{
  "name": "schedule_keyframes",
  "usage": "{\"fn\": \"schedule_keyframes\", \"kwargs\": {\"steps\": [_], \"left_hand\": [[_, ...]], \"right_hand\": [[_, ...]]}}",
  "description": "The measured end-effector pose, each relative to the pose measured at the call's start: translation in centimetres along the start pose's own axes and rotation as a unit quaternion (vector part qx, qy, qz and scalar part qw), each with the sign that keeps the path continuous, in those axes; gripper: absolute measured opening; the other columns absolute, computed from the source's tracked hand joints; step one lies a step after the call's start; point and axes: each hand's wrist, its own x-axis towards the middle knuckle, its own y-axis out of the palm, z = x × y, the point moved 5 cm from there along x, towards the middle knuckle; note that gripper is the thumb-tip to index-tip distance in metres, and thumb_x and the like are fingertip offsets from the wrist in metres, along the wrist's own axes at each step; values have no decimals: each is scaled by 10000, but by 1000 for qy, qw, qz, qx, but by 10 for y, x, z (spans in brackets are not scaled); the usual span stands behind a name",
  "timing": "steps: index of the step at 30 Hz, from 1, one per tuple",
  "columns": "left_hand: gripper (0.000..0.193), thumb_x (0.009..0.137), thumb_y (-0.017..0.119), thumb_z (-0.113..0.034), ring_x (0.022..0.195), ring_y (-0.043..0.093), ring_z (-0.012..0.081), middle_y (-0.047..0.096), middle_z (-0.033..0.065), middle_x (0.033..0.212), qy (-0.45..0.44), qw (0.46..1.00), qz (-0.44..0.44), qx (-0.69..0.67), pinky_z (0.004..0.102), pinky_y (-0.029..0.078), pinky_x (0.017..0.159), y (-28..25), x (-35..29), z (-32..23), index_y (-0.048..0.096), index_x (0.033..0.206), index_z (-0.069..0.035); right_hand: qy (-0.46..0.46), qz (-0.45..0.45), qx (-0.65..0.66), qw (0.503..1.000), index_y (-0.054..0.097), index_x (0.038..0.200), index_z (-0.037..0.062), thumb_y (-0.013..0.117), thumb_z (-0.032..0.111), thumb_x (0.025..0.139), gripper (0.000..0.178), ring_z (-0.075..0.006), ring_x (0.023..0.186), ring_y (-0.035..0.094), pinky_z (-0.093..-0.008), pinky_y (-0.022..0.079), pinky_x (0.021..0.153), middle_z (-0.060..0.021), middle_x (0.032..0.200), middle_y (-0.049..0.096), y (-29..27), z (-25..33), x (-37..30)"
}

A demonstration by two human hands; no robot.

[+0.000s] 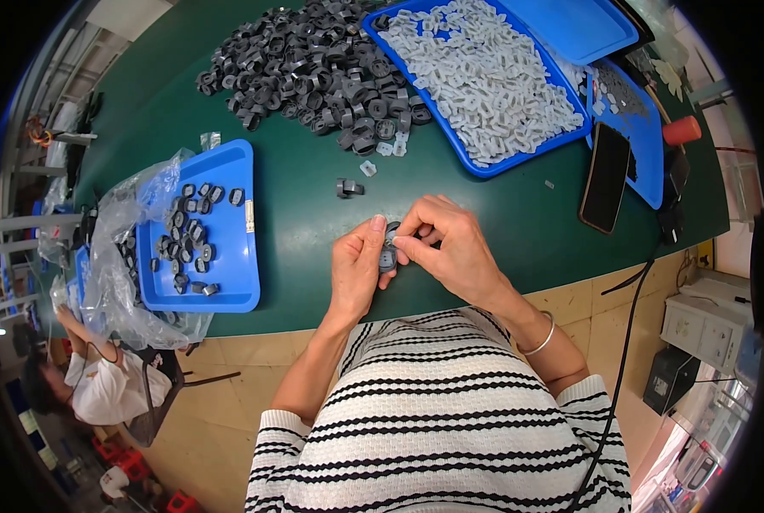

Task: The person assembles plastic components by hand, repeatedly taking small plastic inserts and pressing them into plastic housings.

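Close to the table's near edge, my left hand (356, 267) is closed around dark grey plastic parts (388, 259), at least two of them, one behind the other. My right hand (452, 243) meets it from the right, its thumb and forefinger pinched together over these parts. Whatever is in that pinch is too small and covered to make out. Just beyond my hands lie a pair of loose dark grey parts (345, 188). Small whitish flat pieces (367, 168) rest between these and a large heap of dark grey parts (314, 73).
A blue tray (255, 256) at left holds several dark parts, with a clear plastic bag (113, 256) beside it. Another blue tray (482, 170) is full of whitish pieces. A phone (605, 178) and red cylinder (681, 131) are at right. Another person (113, 385) sits at far left.
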Motion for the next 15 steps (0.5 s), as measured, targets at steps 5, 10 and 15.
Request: {"fn": "schedule_keyframes", "kwargs": {"steps": [5, 10, 15], "left_hand": [[423, 1033, 430, -341, 458, 456, 37, 615, 24, 658, 20, 1000, -3, 7, 185, 351, 389, 0, 0, -3, 603, 793, -38], [424, 1037, 417, -340, 476, 470, 59, 610, 37, 666, 29, 999, -1, 32, 199, 360, 400, -1, -1, -3, 602, 813, -32], [411, 1035, 426, -329, 482, 474, 57, 615, 32, 673, 54, 997, -3, 58, 199, 374, 419, -1, -2, -7, 619, 840, -23]], "right_hand": [[84, 0, 172, 982, 547, 798, 7, 654, -35, 846, 124, -81, 678, 550, -222, 446, 577, -22, 776, 566, 7, -26, -2], [111, -27, 220, 969, 601, 920, -6, 662, -1, 832, 107, -81, 682, 575, -228, 456, 633, -28, 828, 572, 9, -34, 0], [177, 13, 336, 925, 603, 953, -13, 638, -8, 839, 119, -80, 721, 550, -247, 461, 684, -38, 872, 595, 18, -36, -5]]}}
